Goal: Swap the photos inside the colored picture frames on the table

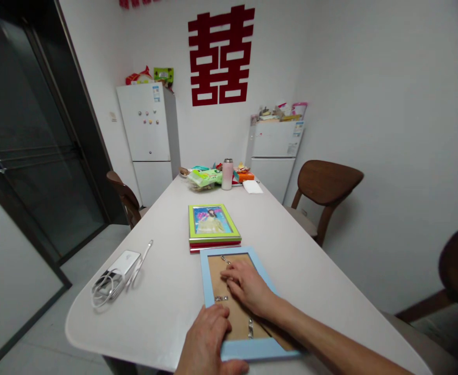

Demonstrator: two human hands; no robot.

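Note:
A light-blue picture frame lies face down on the white table, its brown backing board showing. Small metal clips sit around the board: one at the left edge, one near the bottom, one near the top. My left hand grips the frame's lower left corner, fingers over the left edge and thumb at the bottom edge. Across the board rests my right hand, fingers bent and a little apart, fingertips touching the board below the top clip. My right forearm covers part of the frame's right side.
Just beyond lie stacked frames, a green one with a princess picture on top of a red one. A white power bank with a cable is on the left. Farther back stand a pink bottle and snack bags. Chairs flank the table.

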